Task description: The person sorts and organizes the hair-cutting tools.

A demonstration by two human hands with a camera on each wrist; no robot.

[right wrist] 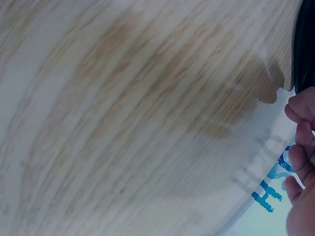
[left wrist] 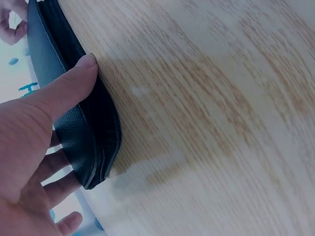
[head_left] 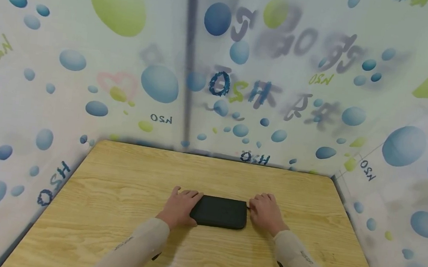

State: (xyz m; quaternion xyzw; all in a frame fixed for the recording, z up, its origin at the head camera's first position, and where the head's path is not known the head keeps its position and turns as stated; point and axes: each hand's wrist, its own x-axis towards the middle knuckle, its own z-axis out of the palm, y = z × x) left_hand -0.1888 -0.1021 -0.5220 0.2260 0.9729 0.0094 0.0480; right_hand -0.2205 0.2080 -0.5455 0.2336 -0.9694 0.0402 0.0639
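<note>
A flat black zippered pouch (head_left: 222,213) lies on the wooden table between the two hands. My left hand (head_left: 179,207) grips its left end; in the left wrist view the thumb (left wrist: 81,81) lies across the zipper side while the other fingers go beneath the pouch. A zipper (left wrist: 102,155) runs along the edge near that end. At the far right corner, the curled fingers of my right hand (head_left: 267,214) pinch a small dark zipper pull (head_left: 248,207). Only part of the pouch (right wrist: 304,54) shows beside the right fingertips in the right wrist view.
The light wooden table (head_left: 137,169) has its far edge against a pale curtain (head_left: 151,24) printed with blue and green drops and lettering. More curtain hangs along the left and right sides.
</note>
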